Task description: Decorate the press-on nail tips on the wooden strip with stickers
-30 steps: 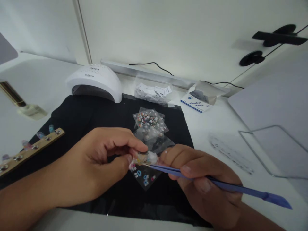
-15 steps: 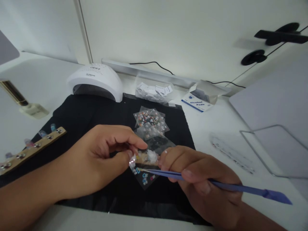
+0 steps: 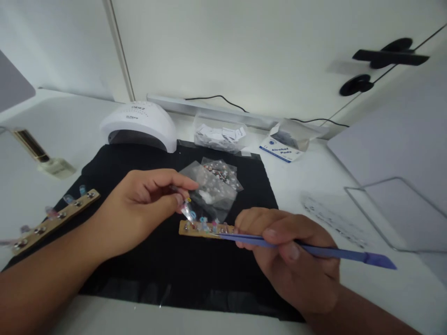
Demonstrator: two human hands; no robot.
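Note:
My left hand (image 3: 143,214) pinches the left corner of a clear sticker sheet (image 3: 222,199) between thumb and fingers. Small blue, pink and yellow decals show along its lower part, and a white patch appears near its middle. In my right hand (image 3: 296,260) lie blue tweezers (image 3: 349,254), their thin tips pointing left. A short wooden strip (image 3: 182,229) with small nail tips on it runs just below the sheet; its right end reaches my right fingers, and whether they grip it is hidden. The tweezer tips are close to the strip's lower edge.
More patterned sheets (image 3: 230,174) lie on the black mat (image 3: 157,274). A white nail lamp (image 3: 139,122), a clear box of packets (image 3: 220,135) and an alcohol pads box (image 3: 282,146) stand behind. At left are another wooden strip (image 3: 49,228) and a polish bottle (image 3: 56,167).
My left hand has lifted the sticker sheet up and left, away from the tweezer tips. The wooden strip beneath now shows more fully. My right hand still holds the tweezers, slightly further left.

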